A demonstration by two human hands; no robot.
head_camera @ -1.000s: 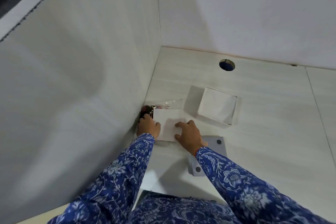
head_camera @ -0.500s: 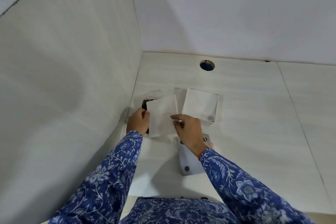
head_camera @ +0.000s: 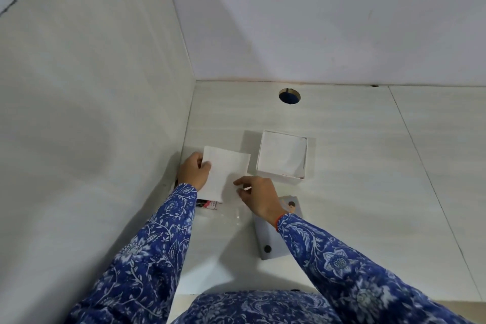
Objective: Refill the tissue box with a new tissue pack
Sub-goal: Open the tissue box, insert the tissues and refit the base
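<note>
A: Hand poses?
B: Left hand (head_camera: 195,174) grips the tissue stack (head_camera: 223,173) at its left edge, thumb on top, lifted off the counter (head_camera: 355,166). Right hand (head_camera: 259,197) palm down, fingers curled at the stack's lower right corner; grip there unclear.
A: Box?
B: Tissue box (head_camera: 282,159) open, just right of the stack, not touching. Lid (head_camera: 273,234) under the right wrist.

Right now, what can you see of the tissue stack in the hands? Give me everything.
The tissue stack is a plain white, roughly square sheaf of soft paper, unwrapped and lifted off the counter, tilted. The left hand grips its left edge, thumb on top. The right hand sits at its lower right corner; actual contact there is unclear. It hangs just left of the open white tissue box, not touching it, above a clear wrapper.
</note>
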